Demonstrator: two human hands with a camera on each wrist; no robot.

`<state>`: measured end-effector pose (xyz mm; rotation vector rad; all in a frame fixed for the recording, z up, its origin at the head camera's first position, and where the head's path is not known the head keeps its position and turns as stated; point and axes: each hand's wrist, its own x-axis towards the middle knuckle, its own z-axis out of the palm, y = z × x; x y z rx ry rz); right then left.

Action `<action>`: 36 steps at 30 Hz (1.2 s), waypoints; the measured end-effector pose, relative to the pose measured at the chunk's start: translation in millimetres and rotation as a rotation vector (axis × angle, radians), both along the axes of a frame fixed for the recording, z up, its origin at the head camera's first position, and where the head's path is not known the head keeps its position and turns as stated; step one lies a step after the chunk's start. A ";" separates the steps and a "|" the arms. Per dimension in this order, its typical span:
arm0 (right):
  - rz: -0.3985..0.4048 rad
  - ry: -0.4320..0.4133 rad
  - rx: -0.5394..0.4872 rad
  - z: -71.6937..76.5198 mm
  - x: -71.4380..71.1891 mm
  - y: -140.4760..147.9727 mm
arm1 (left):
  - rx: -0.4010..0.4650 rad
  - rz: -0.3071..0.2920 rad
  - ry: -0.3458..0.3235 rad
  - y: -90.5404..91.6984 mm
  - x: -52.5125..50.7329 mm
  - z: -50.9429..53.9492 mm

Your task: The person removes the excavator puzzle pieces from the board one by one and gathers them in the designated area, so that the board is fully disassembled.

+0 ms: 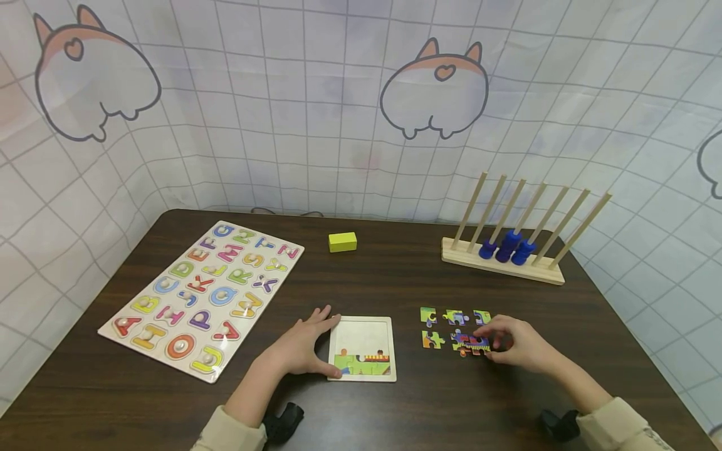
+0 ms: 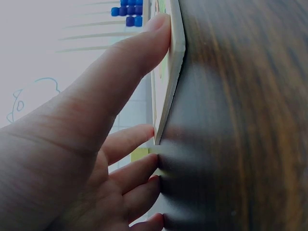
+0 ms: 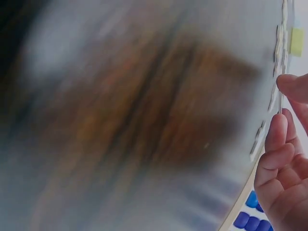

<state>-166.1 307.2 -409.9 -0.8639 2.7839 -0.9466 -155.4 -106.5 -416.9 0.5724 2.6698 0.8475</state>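
A square wooden puzzle tray [image 1: 361, 333] lies in the middle of the table, with green and red-striped pieces [image 1: 363, 366] fitted along its lower part. The thumb of my left hand [image 1: 301, 344] rests on the tray's lower left corner; the fingers stretch along its left edge. In the left wrist view the tray edge [image 2: 172, 82] shows under the thumb. To the right, my right hand [image 1: 521, 343] pinches a thin jigsaw piece [image 3: 280, 102] between thumb and finger, beside a dark patterned piece [image 1: 464, 341]. Several loose pieces [image 1: 432, 340] lie nearby.
An alphabet peg board [image 1: 186, 316] covers the left of the table. A yellow block [image 1: 342, 242] sits at the back. At the back right stands a wooden rack of pegs [image 1: 502, 266] with blue beads [image 1: 509, 243]. A patterned cloth hangs behind the table.
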 end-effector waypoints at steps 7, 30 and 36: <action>-0.028 -0.018 0.015 0.5 -2.2 9.9 | 0.007 -0.008 0.003 0.2 0.1 0.0; -0.056 -0.080 0.057 2.1 -5.5 17.7 | 0.006 -0.006 0.001 0.4 0.3 0.6; -0.063 -0.055 0.078 3.7 -6.1 20.3 | 0.003 -0.001 0.000 -0.2 -0.1 0.3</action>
